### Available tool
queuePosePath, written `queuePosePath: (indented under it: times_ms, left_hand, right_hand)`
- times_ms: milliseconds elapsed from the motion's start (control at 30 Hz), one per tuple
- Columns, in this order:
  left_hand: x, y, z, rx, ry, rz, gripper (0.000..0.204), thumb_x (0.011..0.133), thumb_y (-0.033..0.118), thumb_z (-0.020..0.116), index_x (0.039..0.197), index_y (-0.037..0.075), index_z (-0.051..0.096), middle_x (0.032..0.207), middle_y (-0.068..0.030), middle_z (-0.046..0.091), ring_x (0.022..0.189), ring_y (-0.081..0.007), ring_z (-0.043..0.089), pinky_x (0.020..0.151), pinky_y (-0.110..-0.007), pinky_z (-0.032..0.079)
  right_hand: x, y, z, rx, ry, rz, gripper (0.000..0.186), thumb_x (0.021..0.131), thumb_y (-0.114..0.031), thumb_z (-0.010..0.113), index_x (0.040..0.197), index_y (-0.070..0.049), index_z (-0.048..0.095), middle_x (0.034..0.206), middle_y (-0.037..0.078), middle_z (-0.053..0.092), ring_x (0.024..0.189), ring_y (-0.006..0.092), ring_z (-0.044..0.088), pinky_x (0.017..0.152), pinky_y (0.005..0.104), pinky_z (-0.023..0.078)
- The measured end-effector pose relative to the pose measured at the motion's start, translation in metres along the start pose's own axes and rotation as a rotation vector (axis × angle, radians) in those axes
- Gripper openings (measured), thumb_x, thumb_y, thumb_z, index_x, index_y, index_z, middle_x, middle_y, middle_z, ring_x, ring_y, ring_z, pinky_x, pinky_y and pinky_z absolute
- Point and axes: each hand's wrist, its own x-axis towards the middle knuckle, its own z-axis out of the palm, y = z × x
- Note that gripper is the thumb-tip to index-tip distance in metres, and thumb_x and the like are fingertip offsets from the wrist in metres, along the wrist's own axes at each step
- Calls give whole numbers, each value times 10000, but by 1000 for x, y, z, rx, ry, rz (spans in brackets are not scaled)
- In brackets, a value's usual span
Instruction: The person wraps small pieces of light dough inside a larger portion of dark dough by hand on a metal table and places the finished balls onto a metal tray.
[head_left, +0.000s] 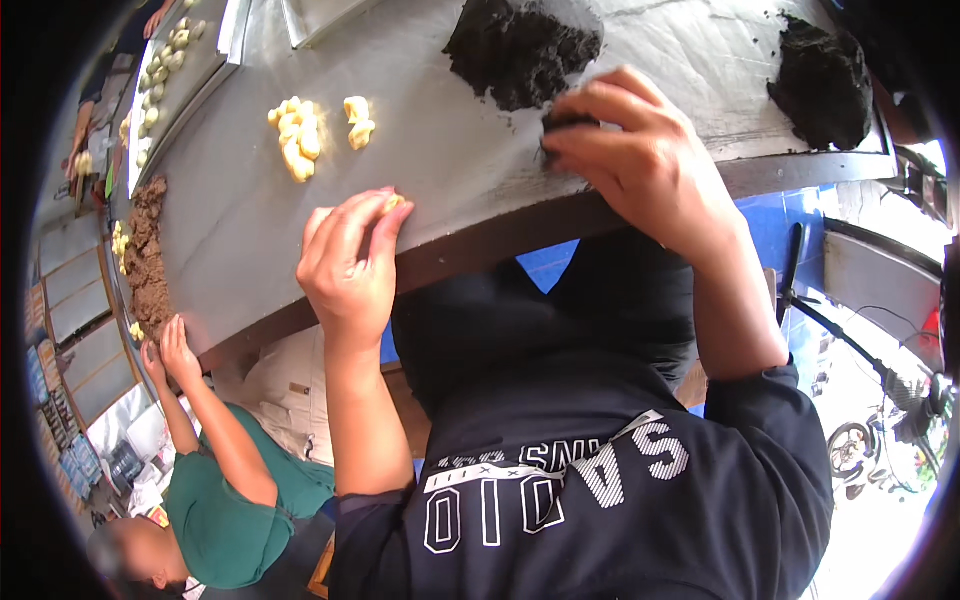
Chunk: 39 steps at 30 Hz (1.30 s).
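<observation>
My left hand [350, 255] is at the near edge of the grey metal worktop [220, 250], fingertips pinched on a small yellow piece [393, 203]. Beyond it lie two small clusters of pale yellow pieces [298, 135] [358, 123]. My right hand [650, 170], slightly blurred, curls its fingers round a dark lump [565, 125] of black dough-like material, just below a larger black mound [520, 45]. Another black mound [820, 85] sits at the right end of the worktop.
A co-worker in a green top [230, 500] works at the lower left, hands beside brown crumbly dough [148, 250] and yellow bits. A tray [230, 45] with round pale balls stands upper left, near another person's hand [78, 140]. A black stand [795, 280] is at the right.
</observation>
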Motion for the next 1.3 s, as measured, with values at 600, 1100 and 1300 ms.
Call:
queuePosePath:
  times_ms: [600,1100,1300]
  left_hand:
    - [97,-11,62,264,192,555,300,1064,313,801,832,138,729,874,15,754,903,-226,704,927,-400,408]
    - [60,-37,-4,273,76,248,187,1113,216,776,1092,64,883,708,-2,653,639,-175,572,677,-334,421]
    - [-4,-6,-6,259,-27,-82,139,1068,194,820,1107,67,861,1077,-44,739,949,-190,688,841,-377,528]
  right_hand:
    - [5,-7,14,-212,61,235,263,897,-59,832,1153,-60,771,1215,114,742,1145,329,731,922,432,629]
    - [7,-1,-4,-67,-44,170,174,891,-167,870,983,-77,752,1049,101,684,1089,346,699,957,451,593]
    - [-2,-32,10,-46,4,173,324,879,-70,864,1198,-31,819,1219,155,746,1136,386,725,1002,467,607]
